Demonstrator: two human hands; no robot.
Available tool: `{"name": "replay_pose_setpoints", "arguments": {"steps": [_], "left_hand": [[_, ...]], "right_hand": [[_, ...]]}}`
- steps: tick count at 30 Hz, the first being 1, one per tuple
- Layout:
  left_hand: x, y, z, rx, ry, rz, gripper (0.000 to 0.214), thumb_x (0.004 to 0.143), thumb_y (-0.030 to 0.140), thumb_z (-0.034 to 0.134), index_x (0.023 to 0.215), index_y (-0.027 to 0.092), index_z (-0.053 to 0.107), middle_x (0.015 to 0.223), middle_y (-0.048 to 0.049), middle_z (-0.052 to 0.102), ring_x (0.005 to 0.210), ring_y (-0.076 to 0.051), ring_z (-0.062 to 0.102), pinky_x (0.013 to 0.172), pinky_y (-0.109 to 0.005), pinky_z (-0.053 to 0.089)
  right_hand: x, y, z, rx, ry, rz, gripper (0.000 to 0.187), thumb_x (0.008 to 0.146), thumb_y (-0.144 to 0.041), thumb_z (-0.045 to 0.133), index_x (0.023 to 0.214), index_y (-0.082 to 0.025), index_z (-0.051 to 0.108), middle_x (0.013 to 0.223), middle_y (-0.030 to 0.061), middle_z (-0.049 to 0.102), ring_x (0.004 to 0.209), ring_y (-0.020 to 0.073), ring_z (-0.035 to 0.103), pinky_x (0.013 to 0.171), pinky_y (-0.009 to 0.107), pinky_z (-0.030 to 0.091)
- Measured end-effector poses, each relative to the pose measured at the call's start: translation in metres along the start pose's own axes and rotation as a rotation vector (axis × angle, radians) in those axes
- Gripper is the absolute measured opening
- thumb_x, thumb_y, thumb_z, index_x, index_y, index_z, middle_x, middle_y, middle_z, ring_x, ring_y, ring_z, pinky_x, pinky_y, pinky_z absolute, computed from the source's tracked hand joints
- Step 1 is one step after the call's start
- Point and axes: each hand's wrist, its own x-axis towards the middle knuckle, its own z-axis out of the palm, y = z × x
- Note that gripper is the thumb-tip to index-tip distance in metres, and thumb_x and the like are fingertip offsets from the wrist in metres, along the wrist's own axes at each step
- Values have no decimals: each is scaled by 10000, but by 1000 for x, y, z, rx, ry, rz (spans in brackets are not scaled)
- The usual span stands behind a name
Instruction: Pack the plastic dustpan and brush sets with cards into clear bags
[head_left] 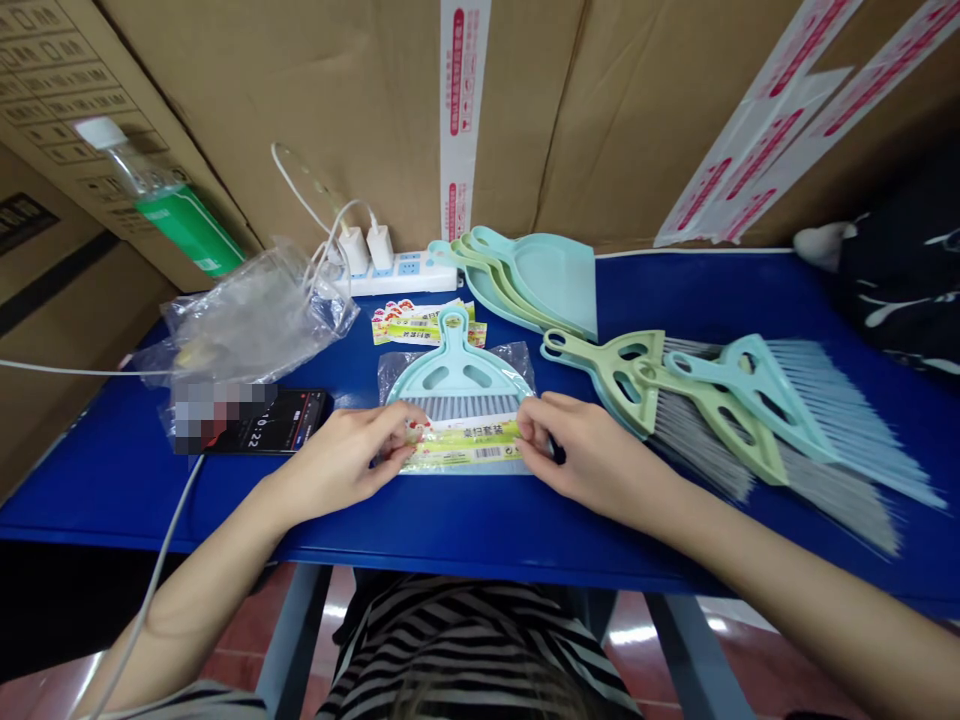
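Note:
A light-blue hand brush with grey bristles lies in front of me inside a clear plastic bag, handle pointing away. Across the bag's near part runs a yellow-green printed paper label with a barcode. My left hand pinches the label's left end, thumb and fingers closed. At the other end, my right hand pinches the label with curled fingers. Whether they also grip the plastic, I cannot tell. Just beyond the bag is a small pile of similar labels.
Dustpans are stacked at the back; several green and blue brushes lie at right. At left are plastic bags, a phone with a cable and a green-labelled bottle. A power strip stands against cardboard boxes.

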Motion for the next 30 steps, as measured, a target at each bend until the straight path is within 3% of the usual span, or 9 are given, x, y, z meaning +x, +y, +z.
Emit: {"name": "replay_pose_setpoints", "arguments": {"steps": [4,8,14,20,22,25,27,30], "left_hand": [[0,-1,3,66,25,10,169,934,152,452,1075,191,538,744,39,599,584,-83,578,531,-185,440],[0,1,3,291,62,138,226,945,110,433,1041,198,618,940,-45,658,831,-166,613,698,-281,477],[2,5,4,416,-80,297,425,946,31,389,1282,207,582,1021,-54,690,902,-177,616,776,-317,422],[4,8,8,568,-124,288,507,924,1,347,1349,198,539,1008,-60,674,925,-171,642,774,-316,412],[5,9,8,594,-132,292,506,922,-3,343,1345,193,540,1003,-58,672,908,-167,642,766,-315,411],[6,11,8,599,-140,299,506,926,-11,335,1348,184,533,978,-51,663,880,-164,638,758,-311,411],[7,12,8,605,-158,291,504,929,-7,335,1356,185,523,972,-51,659,873,-166,634,763,-312,414],[9,12,8,616,-193,270,495,932,8,341,1354,192,522,973,-54,656,889,-171,629,778,-315,421]], "right_hand": [[-1,-1,4,-9,48,28,206,794,-77,454,747,-245,344,572,-40,461,543,139,502,528,227,377],[-1,-1,6,-3,54,41,212,773,-75,461,773,-248,338,553,-60,446,520,134,489,519,223,365],[-1,-3,6,8,82,38,198,770,-79,451,794,-247,348,538,-73,419,511,135,493,514,223,356],[-1,2,5,-29,86,61,209,761,-48,460,869,-227,453,577,-73,436,481,120,464,502,224,332],[0,3,3,-134,129,-7,229,774,-26,451,896,-208,516,660,-23,530,560,141,503,544,246,355],[3,-1,2,-343,184,-231,277,839,-10,426,919,-182,628,752,46,598,696,189,520,615,300,347],[5,-5,3,-420,144,-359,299,872,-40,444,994,-173,682,744,58,596,735,213,501,634,327,320],[6,-10,9,-465,58,-404,328,893,-112,496,1163,-149,679,775,76,601,782,233,484,657,345,300]]}}
